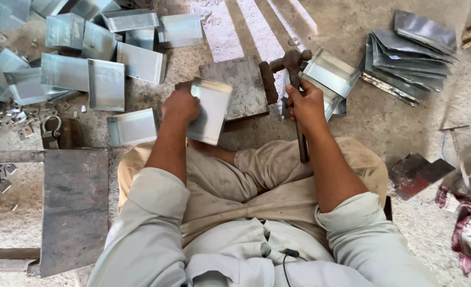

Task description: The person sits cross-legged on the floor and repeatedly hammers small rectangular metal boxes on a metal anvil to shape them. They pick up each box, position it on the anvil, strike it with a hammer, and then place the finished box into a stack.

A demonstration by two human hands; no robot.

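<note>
I read the step as sheet-metal forming, mid-cycle, w/ the workpiece off the block.

1. Left hand (pixel 181 104): fingers wrapped shut around one edge of a folded sheet (pixel 210 110). Sheet is blurred, held tilted above the lap, just beside the near-left corner of the steel block (pixel 239 86). Whether it touches the block: can't tell.
2. Right hand (pixel 305 103): fist closed on the hammer (pixel 293 66) handle. Head sits raised over the block's right edge; handle runs down toward the knee.
3. Block: flat, dark, on the ground directly ahead of the crossed legs. Top face bare.
4. Stock, right side: nested trays (pixel 331 77) just behind the hammer hand; a fanned stack of flat sheets (pixel 408 50) further right, well apart.
5. Stock, left side: a loose pile of folded pieces (pixel 95 64) on the ground, one single tray (pixel 133 126) near the left knee. Small brackets (pixel 28 114) lie scattered far left.
6. Heavy plate (pixel 74 207) sits low-left beside the thigh.

Judgement: step in hand = positioning the sheet, hammer at ready. Next move calls for the sheet seated flat on the block w/ the fold line at an edge, left fingers clear of the strike zone, then a square blow. Risk as I judge it: sheet skids if the grip is only at one edge.
</note>
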